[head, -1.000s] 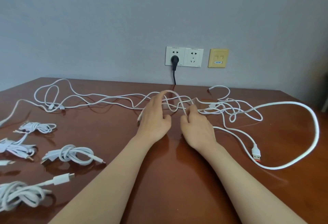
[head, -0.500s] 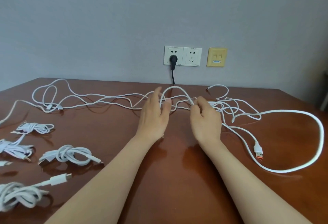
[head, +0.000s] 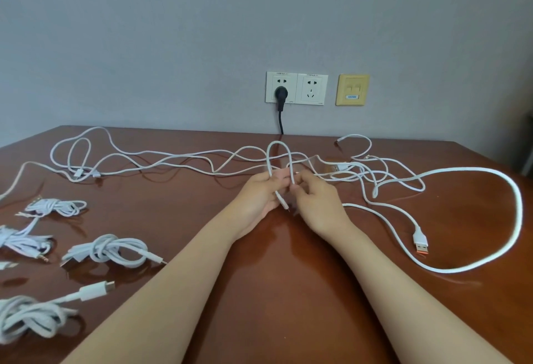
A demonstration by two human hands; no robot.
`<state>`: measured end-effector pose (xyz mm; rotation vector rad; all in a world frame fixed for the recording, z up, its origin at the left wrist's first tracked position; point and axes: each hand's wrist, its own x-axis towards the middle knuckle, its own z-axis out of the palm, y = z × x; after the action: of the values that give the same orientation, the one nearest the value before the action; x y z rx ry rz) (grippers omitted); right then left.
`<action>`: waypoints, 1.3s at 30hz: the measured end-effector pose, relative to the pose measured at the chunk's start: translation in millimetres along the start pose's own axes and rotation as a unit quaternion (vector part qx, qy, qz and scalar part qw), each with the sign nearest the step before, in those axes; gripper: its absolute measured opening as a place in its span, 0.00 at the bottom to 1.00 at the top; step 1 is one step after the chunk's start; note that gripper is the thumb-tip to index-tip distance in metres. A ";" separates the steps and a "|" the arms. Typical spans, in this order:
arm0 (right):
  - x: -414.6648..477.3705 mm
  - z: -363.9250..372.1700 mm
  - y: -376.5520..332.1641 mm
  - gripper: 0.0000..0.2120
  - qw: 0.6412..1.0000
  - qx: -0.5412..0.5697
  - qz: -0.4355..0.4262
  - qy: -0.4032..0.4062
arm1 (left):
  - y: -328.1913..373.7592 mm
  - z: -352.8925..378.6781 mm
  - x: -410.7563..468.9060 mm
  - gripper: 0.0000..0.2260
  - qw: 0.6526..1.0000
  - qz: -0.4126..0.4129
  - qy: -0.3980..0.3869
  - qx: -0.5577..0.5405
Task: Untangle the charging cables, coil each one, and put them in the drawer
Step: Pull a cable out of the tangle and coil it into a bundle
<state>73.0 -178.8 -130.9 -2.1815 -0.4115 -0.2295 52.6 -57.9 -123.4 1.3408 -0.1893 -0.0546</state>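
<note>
Tabletop, glossy brown, strewn with white cables; left hand, right hand, fingers pinching upright loop; grey wall, sockets behind.

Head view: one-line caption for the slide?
Left hand and right hand hold a white cable loop upright over the tangled cables.

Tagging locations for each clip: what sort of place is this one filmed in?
Probably a home or office room: a brown wooden desk against a plain grey wall, with double wall sockets and a yellow network jack plate above it.
</note>
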 end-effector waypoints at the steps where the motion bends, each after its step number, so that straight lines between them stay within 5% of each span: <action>1: 0.2 -0.2 -0.2 0.06 1.000 -0.004 -0.001 -0.017 | 0.0 0.4 0.3 0.13 1.000 -0.003 0.006 -0.008; 11: -4.2 -2.9 -7.8 0.14 0.992 -0.011 -0.023 -0.122 | 3.9 -8.5 0.4 0.15 0.994 -0.029 0.004 -0.102; 16: -9.0 -0.9 -12.0 0.20 0.983 -0.110 -0.067 -0.131 | 7.4 -13.1 3.2 0.15 0.978 0.014 0.108 -0.180; 19: -9.7 -1.7 -12.6 0.16 0.992 -0.040 -0.070 -0.097 | 10.3 -19.4 7.6 0.15 0.954 0.003 0.188 -0.235; 22: -8.7 -9.7 -15.4 0.11 0.994 0.072 -0.064 -0.042 | 14.8 -20.8 8.9 0.15 0.941 -0.019 0.173 -0.290; 26: -7.3 -17.6 -11.2 0.10 0.994 -0.036 -0.094 -0.050 | 16.0 -26.8 8.3 0.16 0.942 -0.047 0.188 -0.274; 30: -2.7 -20.2 -8.5 0.10 0.996 -0.023 -0.077 0.030 | 19.1 -29.5 6.7 0.14 0.936 -0.063 0.215 -0.273; 39: -6.9 -20.1 -14.5 0.04 0.977 -0.205 -0.039 0.035 | 16.9 -14.9 -0.1 0.11 0.977 -0.056 0.141 -0.152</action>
<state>60.9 -188.3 -110.3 -2.5538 -0.4409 -0.4679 53.9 -39.7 -110.2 1.0377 0.1317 0.0114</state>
